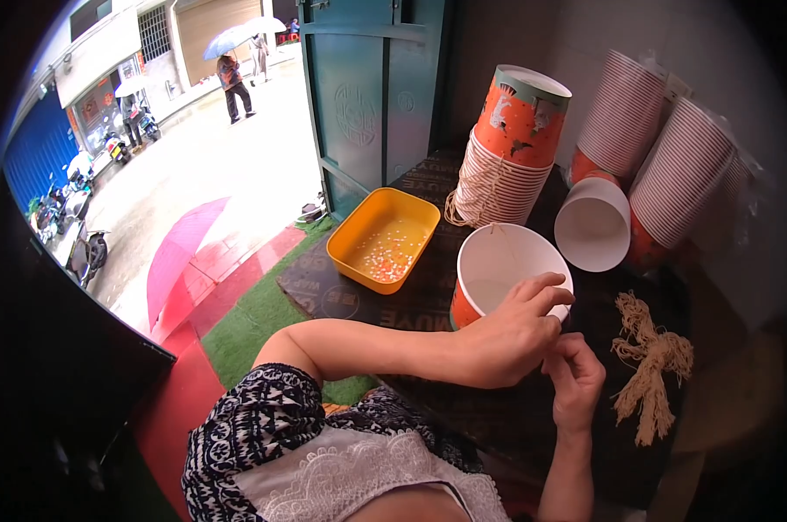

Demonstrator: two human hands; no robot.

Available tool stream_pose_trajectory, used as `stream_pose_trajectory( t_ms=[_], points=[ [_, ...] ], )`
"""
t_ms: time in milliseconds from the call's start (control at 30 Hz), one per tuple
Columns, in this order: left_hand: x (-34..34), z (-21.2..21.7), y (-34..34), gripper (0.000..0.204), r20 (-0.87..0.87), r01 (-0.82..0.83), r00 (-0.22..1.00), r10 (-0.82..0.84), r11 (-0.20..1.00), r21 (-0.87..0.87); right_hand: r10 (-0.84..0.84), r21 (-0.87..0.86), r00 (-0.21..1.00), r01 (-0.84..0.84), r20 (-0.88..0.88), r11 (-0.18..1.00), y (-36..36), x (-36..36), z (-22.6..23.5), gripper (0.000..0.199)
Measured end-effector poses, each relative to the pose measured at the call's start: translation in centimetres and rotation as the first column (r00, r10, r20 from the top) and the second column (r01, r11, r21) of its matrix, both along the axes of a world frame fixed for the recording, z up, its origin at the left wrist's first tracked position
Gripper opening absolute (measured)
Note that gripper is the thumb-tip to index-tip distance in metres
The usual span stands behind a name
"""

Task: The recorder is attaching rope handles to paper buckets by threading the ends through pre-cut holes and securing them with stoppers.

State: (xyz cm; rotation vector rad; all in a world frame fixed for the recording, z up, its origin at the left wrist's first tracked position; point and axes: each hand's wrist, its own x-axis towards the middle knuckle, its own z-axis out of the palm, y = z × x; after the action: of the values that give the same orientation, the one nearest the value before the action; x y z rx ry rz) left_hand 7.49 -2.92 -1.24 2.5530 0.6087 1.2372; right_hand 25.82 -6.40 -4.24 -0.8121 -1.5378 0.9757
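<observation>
Bucket standing mouth-up on dark bench

With the bucket as the centre of the dial and twelve o'clock pointing away from the person, both bare hands are meeting near its rim between four and five o'clock. The left hand is arching over the near rim, partly spread, its fingers bent. The right hand is sitting just outside the bucket at five o'clock, thumb and forefinger nearly together and the other fingers curling in. One cannot tell whether either hand is gripping the rim or something thin.

At ten o'clock a yellow tray is holding small white and orange pieces. At twelve o'clock a tall stack of nested buckets is standing upside down, with loose string hanging down its side. At two o'clock a single white-lined bucket is lying on its side, its mouth turned toward the person; behind it two more stacks are leaning in clear plastic. At four o'clock a tied bundle of tan twine is lying on the bench.

Farther out, a green metal door is standing at eleven o'clock, and a pink umbrella is resting on the ground at nine.
</observation>
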Motion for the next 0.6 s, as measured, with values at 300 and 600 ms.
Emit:
stream_pose_trajectory(
  t_ms=[300,600],
  points=[
    [-0.6,0.4,0.0,0.017,0.066,0.014,0.998,-0.014,1.000,0.013,-0.110,0.123,0.983,0.092,0.145,0.988,1.4,2.4,0.1,0.009],
    [-3.5,1.2,0.4,0.032,-0.228,-0.193,0.954,0.197,0.980,0.038,-0.516,0.071,0.818,0.548,-0.253,0.833,5.4,7.7,0.7,0.006]
  ],
)
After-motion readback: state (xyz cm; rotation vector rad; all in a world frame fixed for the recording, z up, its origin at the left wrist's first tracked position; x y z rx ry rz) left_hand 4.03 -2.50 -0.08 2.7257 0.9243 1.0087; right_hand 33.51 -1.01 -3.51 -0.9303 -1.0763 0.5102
